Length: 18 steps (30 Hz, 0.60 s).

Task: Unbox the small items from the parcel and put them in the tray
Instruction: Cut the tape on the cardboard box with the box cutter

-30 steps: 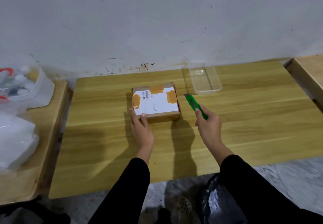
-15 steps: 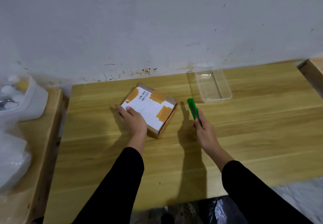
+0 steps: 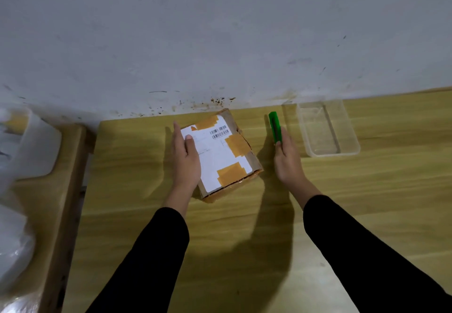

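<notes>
A small cardboard parcel point(image 3: 221, 152) with a white label and orange tape lies closed on the wooden table point(image 3: 342, 202), its long side running away from me. My left hand point(image 3: 185, 157) lies flat on the parcel's left side, thumb on the label. My right hand point(image 3: 287, 160) is to the right of the parcel and grips a green box cutter point(image 3: 275, 129) that points toward the wall. An empty clear plastic tray point(image 3: 327, 129) stands at the back right, next to the cutter.
A white wall point(image 3: 220, 31) runs along the table's far edge. At the left, a second wooden surface point(image 3: 49, 190) carries a white plastic container point(image 3: 31, 146) and clear plastic bags point(image 3: 12, 251).
The parcel has been turned by my left hand from lying crosswise to lengthwise. My right hand with the cutter stayed to its right, and the head camera came closer.
</notes>
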Each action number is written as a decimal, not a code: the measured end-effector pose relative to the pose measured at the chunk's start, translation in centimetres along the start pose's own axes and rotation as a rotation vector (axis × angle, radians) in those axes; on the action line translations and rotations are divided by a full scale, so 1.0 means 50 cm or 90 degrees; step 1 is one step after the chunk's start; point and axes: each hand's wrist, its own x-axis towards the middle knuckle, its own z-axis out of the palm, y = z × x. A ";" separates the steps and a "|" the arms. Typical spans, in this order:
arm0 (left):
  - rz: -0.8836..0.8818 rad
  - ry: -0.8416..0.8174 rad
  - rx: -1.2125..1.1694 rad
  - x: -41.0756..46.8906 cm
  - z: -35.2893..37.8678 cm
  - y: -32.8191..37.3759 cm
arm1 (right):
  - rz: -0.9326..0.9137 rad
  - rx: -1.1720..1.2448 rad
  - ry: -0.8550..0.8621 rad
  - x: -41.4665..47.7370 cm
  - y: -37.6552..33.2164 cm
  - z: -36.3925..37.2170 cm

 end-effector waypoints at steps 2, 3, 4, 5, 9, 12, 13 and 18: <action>0.010 -0.001 0.000 0.001 -0.002 0.001 | 0.008 -0.007 0.004 0.015 -0.005 0.003; 0.011 -0.003 -0.002 0.000 -0.002 0.002 | 0.009 -0.018 0.004 0.021 -0.006 0.005; 0.011 -0.008 -0.004 -0.001 -0.002 0.004 | 0.007 -0.037 0.004 0.025 -0.006 0.005; 0.011 -0.010 -0.009 -0.001 0.000 0.004 | 0.003 -0.061 0.005 0.030 -0.006 0.004; 0.009 -0.005 -0.024 -0.005 0.002 0.009 | -0.012 -0.141 -0.008 0.047 -0.008 0.001; 0.016 -0.008 -0.032 -0.007 0.003 0.010 | -0.019 -0.203 -0.019 0.062 -0.009 -0.002; 0.017 -0.007 -0.038 -0.006 0.005 0.008 | -0.016 -0.213 -0.016 0.067 -0.008 -0.003; 0.001 -0.011 -0.069 0.002 0.010 -0.005 | 0.001 -0.236 -0.001 0.076 -0.009 0.012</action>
